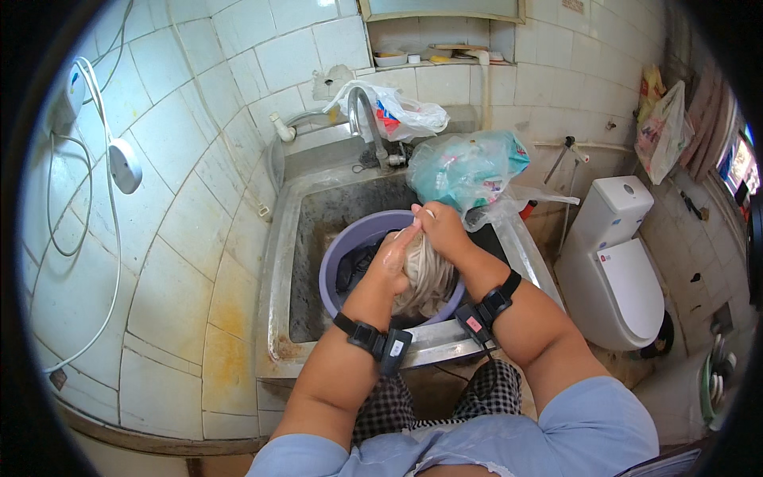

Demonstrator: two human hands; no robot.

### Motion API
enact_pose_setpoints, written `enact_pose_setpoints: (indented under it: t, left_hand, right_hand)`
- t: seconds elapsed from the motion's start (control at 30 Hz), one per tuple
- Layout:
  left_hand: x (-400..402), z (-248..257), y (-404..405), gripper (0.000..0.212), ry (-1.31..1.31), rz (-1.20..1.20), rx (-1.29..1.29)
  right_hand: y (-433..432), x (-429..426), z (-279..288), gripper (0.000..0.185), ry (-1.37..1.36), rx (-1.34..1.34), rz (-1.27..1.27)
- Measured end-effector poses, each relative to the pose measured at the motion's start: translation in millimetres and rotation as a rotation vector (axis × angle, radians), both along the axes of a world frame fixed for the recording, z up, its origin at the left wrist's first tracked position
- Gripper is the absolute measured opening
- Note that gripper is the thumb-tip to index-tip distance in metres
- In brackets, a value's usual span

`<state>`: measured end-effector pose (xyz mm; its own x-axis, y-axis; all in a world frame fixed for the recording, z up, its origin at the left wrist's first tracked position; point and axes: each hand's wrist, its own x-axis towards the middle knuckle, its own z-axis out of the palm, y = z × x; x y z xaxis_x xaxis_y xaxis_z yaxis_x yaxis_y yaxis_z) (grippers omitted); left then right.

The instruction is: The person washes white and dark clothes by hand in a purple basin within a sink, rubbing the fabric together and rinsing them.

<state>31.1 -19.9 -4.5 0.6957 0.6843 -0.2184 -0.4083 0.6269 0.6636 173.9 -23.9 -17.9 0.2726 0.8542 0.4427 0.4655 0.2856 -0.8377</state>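
Both hands meet over a purple plastic basin [331, 260] that stands in a stainless-steel sink [280, 286]. Gathered cream-beige cloth [427, 271] hangs between them, its lower folds down in the basin. My left hand [394, 257] grips the cloth from the left, and its skin looks wet. My right hand [440, 229] is closed around the top of the same cloth. Dark cloth [356, 268] lies in the basin, left of my left hand. The palms hide part of the cloth's upper end.
A metal faucet [371, 122] rises behind the basin. Plastic bags, one white [411, 110] and one teal and clear [471, 167], lie at the sink's back and right rim. A white toilet [620, 268] stands to the right. Cords [113, 238] hang along the left tiled wall.
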Motion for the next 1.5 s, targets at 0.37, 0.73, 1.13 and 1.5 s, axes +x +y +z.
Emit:
enact_pose_setpoints:
  t: [0.37,0.73,1.13,1.5]
  left_hand:
    - [-18.2,-0.3,20.1,0.030,0.099,0.257,0.401]
    - [-27.7,-19.0,47.9,0.032,0.055,0.700,0.164]
    - [10.9,-26.8,15.9,0.040,0.037,0.376,-0.105]
    - [7.8,-25.4,18.0,0.044,-0.003,0.362,-0.109]
  right_hand:
    - [9.9,10.3,-11.3,0.034,0.261,-0.088,0.218]
    - [-7.2,-13.8,-1.6,0.030,-0.013,-0.140,0.374]
    - [-15.7,-36.5,13.1,0.043,-0.256,-0.093,-0.031]
    - [-19.2,-31.5,15.3,0.032,-0.195,-0.103,0.045]
